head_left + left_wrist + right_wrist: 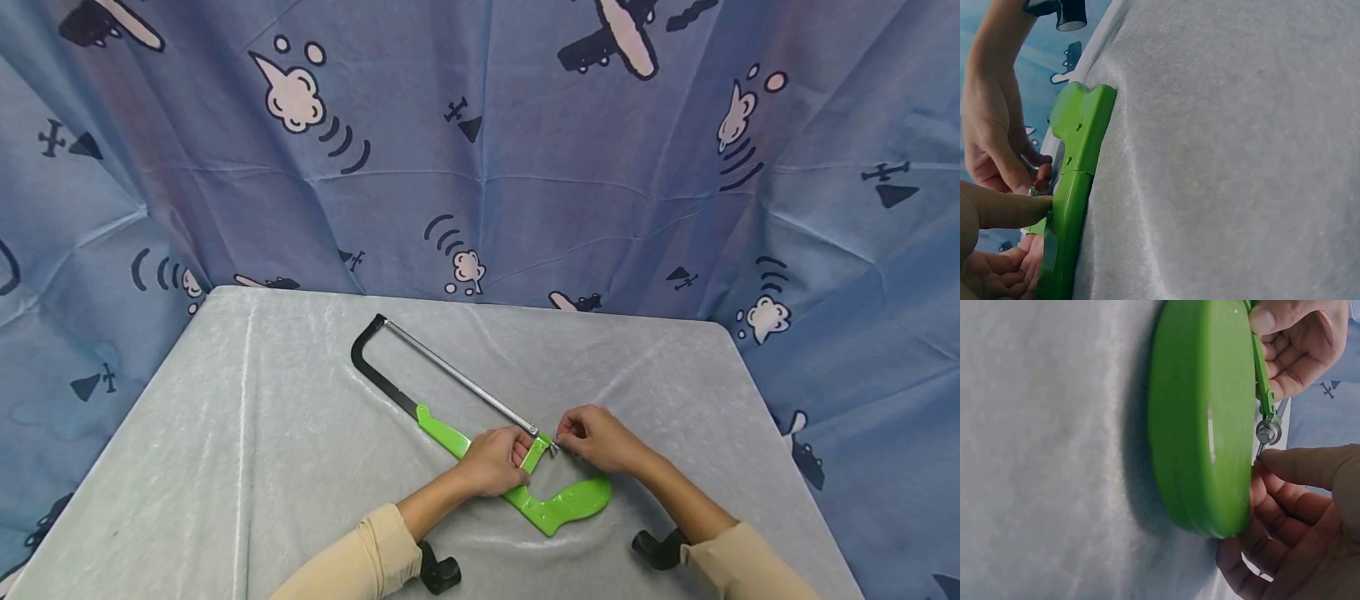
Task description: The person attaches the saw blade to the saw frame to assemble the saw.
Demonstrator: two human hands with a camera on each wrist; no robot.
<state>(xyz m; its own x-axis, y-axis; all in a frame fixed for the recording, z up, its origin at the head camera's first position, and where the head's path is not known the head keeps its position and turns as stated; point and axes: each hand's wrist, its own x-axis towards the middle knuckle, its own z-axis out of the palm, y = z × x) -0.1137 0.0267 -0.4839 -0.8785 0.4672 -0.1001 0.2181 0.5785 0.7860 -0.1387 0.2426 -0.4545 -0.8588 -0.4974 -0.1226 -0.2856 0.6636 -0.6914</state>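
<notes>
A hacksaw with a green handle (573,502), a black bow (386,385) and a silver bar-like blade side (461,377) lies slanted on the table. My left hand (491,462) grips its green frame near the handle, thumb across it in the left wrist view. At the handle end of the blade side sits a small metal wing nut (554,449). My right hand (597,437) pinches one wing of it between thumb and forefinger, seen in the right wrist view beside the washer (1268,432). The other right fingers are curled below the grip.
A pale grey cloth covers the table (300,500). Behind it and at both sides hangs a blue curtain (525,225) printed with planes and clouds. Black wrist devices (438,571) are on both forearms, close to the tabletop.
</notes>
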